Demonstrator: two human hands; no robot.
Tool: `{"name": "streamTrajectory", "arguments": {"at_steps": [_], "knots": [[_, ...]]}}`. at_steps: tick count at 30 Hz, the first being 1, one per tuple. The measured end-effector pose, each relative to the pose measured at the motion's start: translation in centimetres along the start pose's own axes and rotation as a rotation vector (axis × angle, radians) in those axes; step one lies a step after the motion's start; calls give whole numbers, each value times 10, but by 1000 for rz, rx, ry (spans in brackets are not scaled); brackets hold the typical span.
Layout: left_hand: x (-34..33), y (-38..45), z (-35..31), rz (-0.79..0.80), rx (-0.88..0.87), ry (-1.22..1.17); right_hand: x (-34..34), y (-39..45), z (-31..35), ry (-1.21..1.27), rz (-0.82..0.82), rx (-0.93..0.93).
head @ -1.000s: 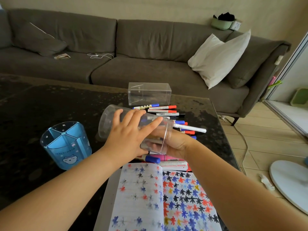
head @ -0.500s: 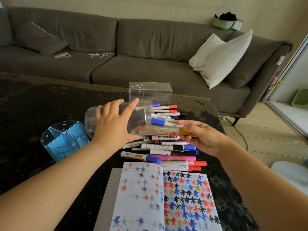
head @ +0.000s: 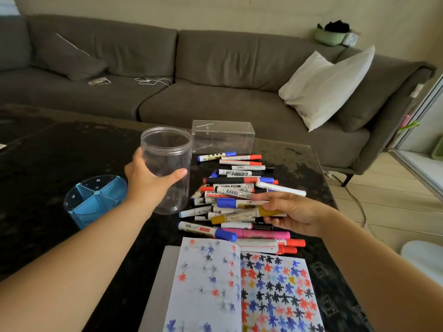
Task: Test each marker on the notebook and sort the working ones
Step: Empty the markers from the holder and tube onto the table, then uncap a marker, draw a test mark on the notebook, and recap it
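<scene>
My left hand (head: 149, 182) grips an empty clear plastic jar (head: 167, 168), upright on the dark table. To its right lies a pile of several markers (head: 237, 188) with red, blue and black caps. My right hand (head: 291, 213) pinches a yellow-capped marker (head: 242, 216) at the pile's near side, and its fingers also touch a blue-capped marker (head: 233, 203). An open notebook (head: 239, 288), covered in coloured star marks, lies at the near edge. A pink marker (head: 259, 234) rests just beyond the notebook.
A blue divided pen holder (head: 94, 200) stands left of the jar. A clear rectangular box (head: 223, 137) sits behind the markers. The dark table (head: 60, 152) ends at the right near a floor cable (head: 354, 200). A grey sofa (head: 191, 75) runs behind.
The jar was tipped sideways over the pile, held by both hands; now it stands upright and empty in my left hand. My right hand has moved off the jar onto the yellow-capped marker.
</scene>
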State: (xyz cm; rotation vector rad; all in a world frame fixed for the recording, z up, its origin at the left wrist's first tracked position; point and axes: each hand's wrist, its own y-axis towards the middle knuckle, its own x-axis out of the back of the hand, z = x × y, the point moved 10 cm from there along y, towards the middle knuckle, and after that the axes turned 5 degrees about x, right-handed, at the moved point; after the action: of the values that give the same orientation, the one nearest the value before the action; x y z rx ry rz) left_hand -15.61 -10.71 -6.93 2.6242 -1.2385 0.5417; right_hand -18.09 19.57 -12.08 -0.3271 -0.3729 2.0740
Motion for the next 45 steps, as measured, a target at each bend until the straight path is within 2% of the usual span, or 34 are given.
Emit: {"name": "streamTrajectory", "arguments": {"at_steps": [2, 5, 10, 13, 15, 17, 19, 23, 26, 29, 36, 40, 45], "knots": [[3, 3, 12, -16, 41, -20, -1, 2, -1, -104, 17, 6], [2, 3, 13, 5, 27, 0, 1, 0, 2, -390, -23, 30], [7, -22, -1, -59, -1, 63, -7, -9, 17, -841, -105, 176], [9, -50, -13, -65, -114, 136, -4, -9, 20, -1057, -177, 249], [8, -78, -27, -33, -289, 197, -2, -6, 15, -1122, -204, 248], [1, -111, -42, 70, -471, 249, -3, -6, 6, -1188, -211, 215], [-14, -145, -50, 257, -609, 346, -4, -14, -1, -1207, -241, 160], [-50, -217, -36, 669, -736, 565, -8, -44, -4, -1165, -364, 145], [-64, -249, -12, 779, -742, 755, -22, -72, -15, -1119, -328, 157], [-61, -257, 14, 773, -707, 913, -35, -101, -30, -1158, -291, 156], [-46, -259, 58, 711, -475, 927, -56, -148, -74, -1235, -273, 94], [-48, -260, 61, 675, -432, 925, -62, -155, -102, -1274, -266, -5], [-47, -264, 58, 708, -427, 894, -60, -160, -110, -1282, -386, -127]]}}
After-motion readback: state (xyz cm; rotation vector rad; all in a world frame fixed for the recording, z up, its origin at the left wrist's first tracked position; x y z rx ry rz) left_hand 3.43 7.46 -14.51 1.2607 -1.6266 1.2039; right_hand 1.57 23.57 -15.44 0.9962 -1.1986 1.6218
